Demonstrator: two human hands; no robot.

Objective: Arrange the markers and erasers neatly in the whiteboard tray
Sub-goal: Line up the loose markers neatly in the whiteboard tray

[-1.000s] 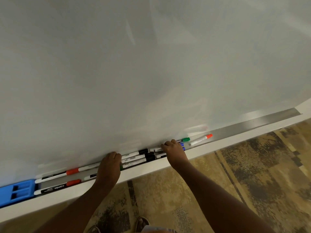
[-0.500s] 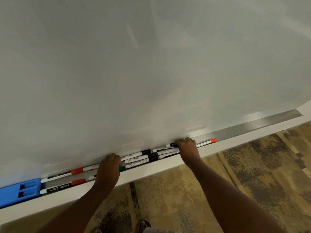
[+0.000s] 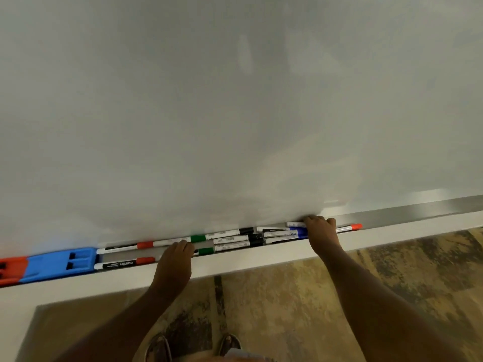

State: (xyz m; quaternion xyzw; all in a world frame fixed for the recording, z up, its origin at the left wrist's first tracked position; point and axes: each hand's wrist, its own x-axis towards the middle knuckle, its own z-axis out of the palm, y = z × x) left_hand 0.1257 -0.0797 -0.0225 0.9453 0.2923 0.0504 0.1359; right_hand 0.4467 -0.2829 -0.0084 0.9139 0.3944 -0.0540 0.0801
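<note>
Tray: long grey metal whiteboard tray [image 3: 418, 214] ran along the board's bottom edge.
Markers: slim white plastic markers with coloured caps [image 3: 230, 240] lay end to end and doubled mid-tray; one red-capped marker [image 3: 351, 227] lay rightmost.
Erasers: blue plastic eraser [image 3: 57, 263] and red eraser [image 3: 10, 267] sat touching at the tray's left end.
Left hand [image 3: 173, 267]: fingers curled over the front lip onto markers; grip cannot be told.
Right hand [image 3: 321, 232]: fingertips pressed among markers; pinch unclear.
Handling: judged light, stiff, smooth, prone to rolling; best taken mid-barrel.
</note>
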